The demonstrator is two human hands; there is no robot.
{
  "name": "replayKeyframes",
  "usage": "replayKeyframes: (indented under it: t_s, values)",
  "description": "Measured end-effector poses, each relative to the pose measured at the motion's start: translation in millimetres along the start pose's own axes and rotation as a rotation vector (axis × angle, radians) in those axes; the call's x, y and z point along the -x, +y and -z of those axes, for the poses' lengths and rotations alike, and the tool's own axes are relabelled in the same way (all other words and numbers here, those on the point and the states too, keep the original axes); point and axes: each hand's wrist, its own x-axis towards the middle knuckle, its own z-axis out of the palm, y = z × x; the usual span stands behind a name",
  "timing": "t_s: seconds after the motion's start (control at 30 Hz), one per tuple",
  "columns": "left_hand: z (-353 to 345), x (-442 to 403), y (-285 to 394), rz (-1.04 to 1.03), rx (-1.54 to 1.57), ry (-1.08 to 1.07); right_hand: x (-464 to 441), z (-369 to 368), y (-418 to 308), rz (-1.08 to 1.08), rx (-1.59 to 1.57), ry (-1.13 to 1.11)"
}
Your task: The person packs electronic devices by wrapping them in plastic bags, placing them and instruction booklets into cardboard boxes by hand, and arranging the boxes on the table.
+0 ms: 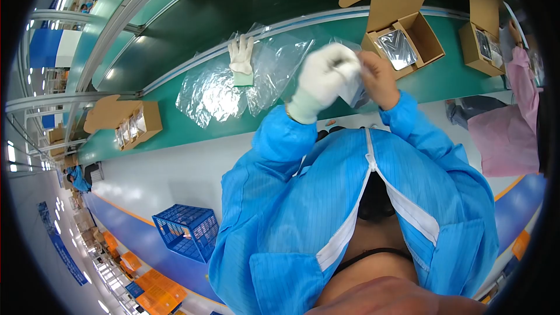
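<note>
My left hand [328,77], in a white glove, is closed with its fingertips pinched near my right hand. My bare right hand [380,80] is closed too, its fingers meeting the glove's. Between them hangs a small clear plastic bag [352,92], blurred; its contents cannot be made out. To the left, a second white glove [241,61] lies flat on large clear plastic sheets [213,96] on the green bench. Just beyond my right hand stands an open cardboard box [429,41] with a plastic-wrapped item [398,48] in it.
Another open cardboard box [489,52] stands at the right, near a person in a pink sleeve [521,76]. An open box with wrapped items [140,125] sits at the bench's left end. A blue plastic crate [188,230] is on the floor behind me, left.
</note>
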Motion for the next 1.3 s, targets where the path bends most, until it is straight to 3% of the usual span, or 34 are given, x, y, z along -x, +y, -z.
replayKeyframes:
  t_s: [0.03,0.1,0.13,0.17,0.23,0.43,0.53,0.57,0.6,0.67,0.7,0.77,0.83,0.9,0.97,1.0,1.03,1.1,1.17,1.23,1.3]
  values:
    - [6,0,1,-0.116,-0.03,0.087,-2,6,-9,-0.002,0.006,-0.001]
    - [31,8,-37,-0.23,0.044,0.372,-17,21,-29,-0.213,-0.378,0.021]
    - [42,16,-74,-0.11,0.336,0.301,-20,25,-39,-0.203,-0.566,0.096]
    - [41,25,-99,0.023,0.624,0.22,-23,26,-48,-0.191,-0.558,0.102]
    - [-7,36,-93,-0.065,0.908,0.059,-26,25,-60,-0.322,-0.896,0.212]
    - [4,29,-71,0.027,0.87,0.047,-8,20,-56,-0.27,-0.738,0.084]
    - [4,33,-80,0.074,0.928,0.16,0,25,-55,-0.007,-0.36,0.25]
    - [4,34,-81,0.067,0.993,0.127,8,26,-55,-0.009,-0.359,0.261]
    - [4,31,-82,0.054,1.059,0.091,14,33,-51,-0.248,-0.518,0.283]
    - [1,31,-85,0.068,1.013,0.059,25,45,-39,-0.67,-0.922,0.204]
    - [-2,34,-87,0.075,0.965,0.034,26,46,-31,-0.671,-0.924,0.223]
    - [-5,39,-88,0.097,0.9,-0.013,12,42,-30,-0.689,-0.726,0.008]
    - [-2,48,-88,0.1,0.86,-0.185,7,44,-39,-0.768,-0.777,-0.059]
    - [18,50,-91,0.159,0.881,-0.232,9,41,-41,-0.56,-0.475,-0.173]
    - [37,40,-83,0.335,0.976,-0.513,12,39,-44,-0.558,-0.514,-0.152]
    - [43,36,-71,0.449,0.704,-0.491,13,38,-46,-0.546,-0.549,-0.142]
    - [38,32,-58,0.456,0.704,-0.491,12,38,-50,-0.531,-0.582,-0.132]
    - [27,29,-40,0.232,0.116,-0.472,9,36,-70,-0.552,-0.582,-0.068]
    - [20,27,-38,0.245,0.076,-0.457,9,39,-80,-0.569,-0.577,0.003]
    - [11,28,-39,0.156,-0.065,-0.5,8,46,-83,-0.279,-0.619,0.196]
    - [-2,30,-37,0.222,0.106,-0.516,8,72,-77,-0.128,-0.584,0.313]
